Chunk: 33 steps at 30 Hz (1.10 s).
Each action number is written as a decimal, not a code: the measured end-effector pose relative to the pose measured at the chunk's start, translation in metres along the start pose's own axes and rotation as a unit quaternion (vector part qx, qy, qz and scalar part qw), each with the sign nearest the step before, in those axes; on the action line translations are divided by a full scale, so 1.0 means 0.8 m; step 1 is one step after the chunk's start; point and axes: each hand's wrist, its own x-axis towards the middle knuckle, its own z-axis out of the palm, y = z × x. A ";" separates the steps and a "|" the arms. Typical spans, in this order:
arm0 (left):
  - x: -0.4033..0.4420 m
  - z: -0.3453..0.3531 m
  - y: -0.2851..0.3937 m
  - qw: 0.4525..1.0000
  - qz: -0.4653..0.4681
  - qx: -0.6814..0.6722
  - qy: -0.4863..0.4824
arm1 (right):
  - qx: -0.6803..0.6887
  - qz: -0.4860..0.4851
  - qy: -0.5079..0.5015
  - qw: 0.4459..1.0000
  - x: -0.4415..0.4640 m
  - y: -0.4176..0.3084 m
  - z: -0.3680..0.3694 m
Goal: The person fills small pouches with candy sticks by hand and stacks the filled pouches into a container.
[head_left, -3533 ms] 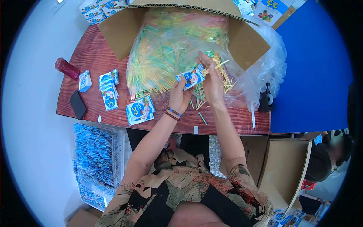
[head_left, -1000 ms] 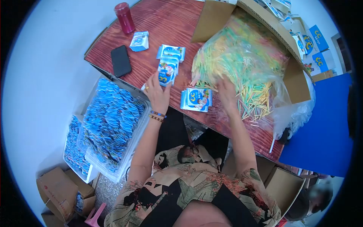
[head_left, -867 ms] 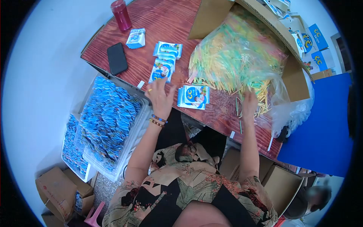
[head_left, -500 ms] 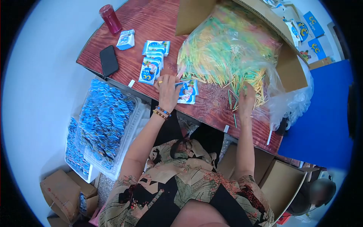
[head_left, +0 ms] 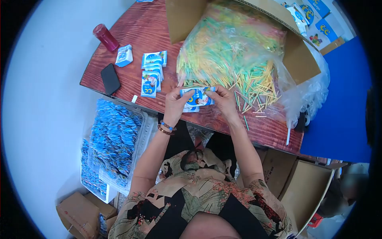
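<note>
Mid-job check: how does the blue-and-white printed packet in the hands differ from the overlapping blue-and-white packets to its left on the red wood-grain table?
The blue-and-white printed packet is held by the left hand and right hand; the overlapping blue-and-white packets lie untouched on the table. The held one stretches side to side in view; the nearest overlapping one stretches near to far. Both share blue-and-white printing.
</note>
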 end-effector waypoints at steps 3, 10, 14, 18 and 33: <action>-0.008 0.016 -0.003 0.997 -0.045 -0.056 0.007 | 0.019 0.000 0.018 1.000 -0.018 -0.004 -0.004; -0.028 0.040 -0.008 0.995 -0.033 -0.088 0.018 | 0.029 0.017 0.040 0.999 -0.040 -0.011 -0.013; -0.037 0.042 -0.012 0.998 -0.026 -0.051 0.034 | 0.005 0.019 0.000 1.000 -0.048 0.000 -0.025; -0.043 0.045 -0.013 0.997 -0.012 -0.054 0.054 | -0.009 0.017 -0.005 1.000 -0.051 0.006 -0.031; -0.040 0.066 -0.011 0.952 -0.129 -0.278 0.019 | -0.219 -0.196 -0.072 0.953 -0.083 -0.072 -0.036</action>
